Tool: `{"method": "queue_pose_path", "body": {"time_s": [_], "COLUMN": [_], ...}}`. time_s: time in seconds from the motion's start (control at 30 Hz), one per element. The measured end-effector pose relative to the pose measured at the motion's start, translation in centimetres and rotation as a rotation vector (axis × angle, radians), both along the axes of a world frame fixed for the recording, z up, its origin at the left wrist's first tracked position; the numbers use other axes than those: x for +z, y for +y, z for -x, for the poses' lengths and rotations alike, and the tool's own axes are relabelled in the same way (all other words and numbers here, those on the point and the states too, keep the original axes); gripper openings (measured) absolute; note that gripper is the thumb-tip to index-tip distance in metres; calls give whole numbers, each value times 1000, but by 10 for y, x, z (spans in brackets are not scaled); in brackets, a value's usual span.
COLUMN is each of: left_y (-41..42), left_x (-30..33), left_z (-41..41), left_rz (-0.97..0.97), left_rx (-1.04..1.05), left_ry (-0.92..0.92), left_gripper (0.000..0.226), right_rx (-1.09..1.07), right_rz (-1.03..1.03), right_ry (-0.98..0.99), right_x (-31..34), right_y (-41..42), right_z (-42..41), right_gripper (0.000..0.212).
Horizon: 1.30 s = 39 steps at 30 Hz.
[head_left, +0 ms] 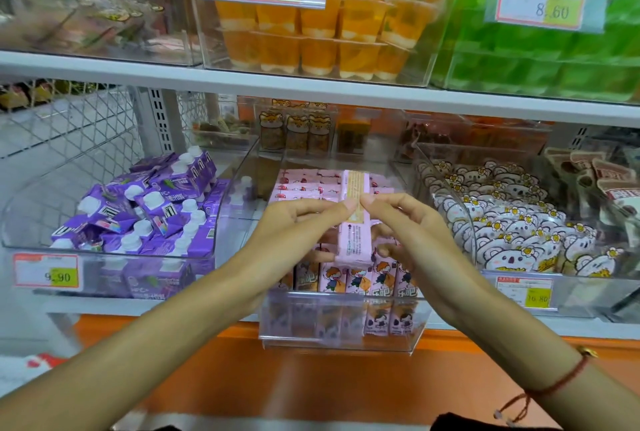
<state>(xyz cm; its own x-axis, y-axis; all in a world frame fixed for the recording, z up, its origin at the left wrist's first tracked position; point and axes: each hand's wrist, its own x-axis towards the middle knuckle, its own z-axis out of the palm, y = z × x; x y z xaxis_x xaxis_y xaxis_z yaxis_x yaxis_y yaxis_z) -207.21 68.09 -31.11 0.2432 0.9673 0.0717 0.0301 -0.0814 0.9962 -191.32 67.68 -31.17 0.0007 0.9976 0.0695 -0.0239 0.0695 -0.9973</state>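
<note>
Pinching one pink packet (354,243) — left hand (292,229), right hand (415,233) — over a clear bin (311,333) on white shelving (104,65).

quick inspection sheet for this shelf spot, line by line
surface: white shelf carrying clear bins
job's things: pink packet held over the middle bin, which holds more pink packets
clutter: purple cartons in the left bin, bear packs in the right bin
grippers: left hand and right hand both pinch the pink packet with their fingers
cables: nothing seen
surroundings: orange cups and green packs on the shelf above; price tags on bin fronts
</note>
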Motion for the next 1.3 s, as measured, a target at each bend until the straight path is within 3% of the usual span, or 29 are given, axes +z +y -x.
{"method": "queue_pose_path", "body": {"time_s": [0.17, 0.3, 0.53, 0.7, 0.83, 0.93, 1.13, 1.3], "left_y": [4, 4, 4, 7, 6, 5, 10, 8], "left_x": [0, 2, 3, 4, 4, 5, 14, 14], "left_z": [3, 8, 8, 9, 5, 5, 17, 15], "left_rz": [-45, -163, -188, -114, -28, -62, -128, -166], "left_rx": [-22, -50, -87, 50, 85, 69, -42, 29], "left_ry": [34, 66, 57, -88, -229, -236, -311, -303], "left_gripper": [22, 38, 41, 38, 49, 54, 51, 45], "right_rx": [62, 135, 128, 74, 83, 87, 177, 159], "right_rz": [-68, -235, -351, -349, -385, -340, -43, -96], "right_ry": [27, -88, -165, -243, -224, -178, 68, 32], "right_x": [1, 2, 0, -2, -6, -4, -1, -1], "right_y": [0, -4, -6, -6, -7, -5, 2, 2], "right_z": [-3, -8, -10, -9, -3, -5, -14, -14], "right_gripper": [27, 34, 33, 53, 30, 22, 23, 31]}}
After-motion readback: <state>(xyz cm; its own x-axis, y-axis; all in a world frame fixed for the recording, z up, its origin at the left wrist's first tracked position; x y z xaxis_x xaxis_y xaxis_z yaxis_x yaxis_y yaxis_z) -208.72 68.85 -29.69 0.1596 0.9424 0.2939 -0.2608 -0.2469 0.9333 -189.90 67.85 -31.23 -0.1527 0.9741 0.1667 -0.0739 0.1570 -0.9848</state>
